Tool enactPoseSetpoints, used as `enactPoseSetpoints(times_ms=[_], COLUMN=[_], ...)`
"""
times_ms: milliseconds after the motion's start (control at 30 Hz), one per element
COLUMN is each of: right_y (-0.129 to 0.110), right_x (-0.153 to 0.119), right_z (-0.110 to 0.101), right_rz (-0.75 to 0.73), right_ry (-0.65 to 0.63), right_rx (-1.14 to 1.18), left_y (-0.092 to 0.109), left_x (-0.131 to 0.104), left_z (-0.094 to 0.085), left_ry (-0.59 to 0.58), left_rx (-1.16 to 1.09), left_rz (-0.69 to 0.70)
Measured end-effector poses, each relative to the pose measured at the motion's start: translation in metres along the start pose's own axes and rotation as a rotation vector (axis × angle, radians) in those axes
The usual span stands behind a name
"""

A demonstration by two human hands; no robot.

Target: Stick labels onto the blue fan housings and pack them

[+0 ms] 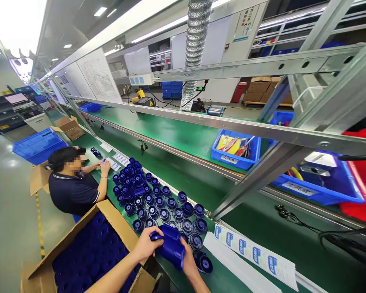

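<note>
Just above the near edge of the green bench, a dark blue plastic housing [172, 246] lies tilted between my two hands. My left hand [148, 244] pinches the loop-shaped end on its left side, thumb on top. My right hand [189, 260] is wrapped round its lower right side, with most of the fingers hidden behind it. Beyond and beside my hands stand many round blue parts [164, 215] with pale centres, set close together. One round blue part [203, 262] sits right beside my right hand.
An open cardboard box [131, 232] full of blue parts stands at my left. Label sheets [253, 252] lie at the right. A co-worker [75, 183] sits farther along the bench [234, 280]. Metal posts [256, 183], a rail and blue bins [236, 148] are ahead.
</note>
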State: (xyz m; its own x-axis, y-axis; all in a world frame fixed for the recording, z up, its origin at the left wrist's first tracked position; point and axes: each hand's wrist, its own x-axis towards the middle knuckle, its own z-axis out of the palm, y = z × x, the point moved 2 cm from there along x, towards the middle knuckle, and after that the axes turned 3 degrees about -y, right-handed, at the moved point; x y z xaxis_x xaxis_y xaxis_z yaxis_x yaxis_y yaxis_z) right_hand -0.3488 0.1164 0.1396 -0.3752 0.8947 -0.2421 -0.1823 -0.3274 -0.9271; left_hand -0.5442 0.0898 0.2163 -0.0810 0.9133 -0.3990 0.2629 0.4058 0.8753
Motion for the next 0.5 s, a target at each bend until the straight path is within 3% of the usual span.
enactPoseSetpoints(times_ms=[200, 367, 500], right_y=[-0.006, -0.014, -0.021], right_x=[0.02, 0.057, 0.099], right_z=[0.019, 0.035, 0.044], right_rz=[-0.029, -0.133, -0.12], right_ry=[-0.127, -0.153, -0.153], right_rx=[-0.07, -0.265, -0.417], left_y=[-0.004, 0.013, 0.03], left_x=[0.024, 0.056, 0.092], left_z=[-0.019, -0.048, -0.076], left_ry=[0.096, 0.081, 0.069], left_rx=[0.121, 0.26, 0.377], left_rz=[0.109, 0.256, 0.339])
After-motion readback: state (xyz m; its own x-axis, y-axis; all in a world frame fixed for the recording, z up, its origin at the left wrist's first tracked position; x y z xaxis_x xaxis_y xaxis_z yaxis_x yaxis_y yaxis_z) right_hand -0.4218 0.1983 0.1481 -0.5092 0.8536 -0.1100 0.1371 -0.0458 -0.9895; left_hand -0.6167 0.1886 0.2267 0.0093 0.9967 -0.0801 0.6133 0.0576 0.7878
